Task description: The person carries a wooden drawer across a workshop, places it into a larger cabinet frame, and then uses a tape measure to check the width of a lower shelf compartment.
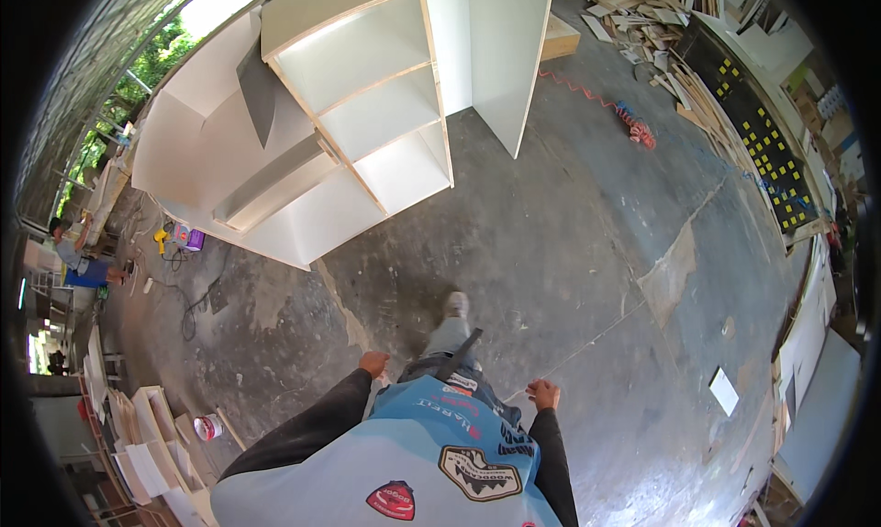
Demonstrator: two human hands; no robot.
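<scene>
My left hand hangs beside my waist at the end of a dark sleeve, small in view. Its fingers look loosely bent, and I see nothing held in it. On the other side, my right hand is held out a little from my body, its fingers slightly curled and apart, also without anything visible in it. Neither hand touches anything beyond me. One shoe is stretched forward on the concrete floor. Ahead of it stands a large white cabinet with wood-edged open compartments, well out of reach of both hands.
A coiled red hose lies on the floor. Scrap wood is heaped at the far right, near a black panel with yellow squares. At left are a paint bucket, wooden boxes, a purple box and another person.
</scene>
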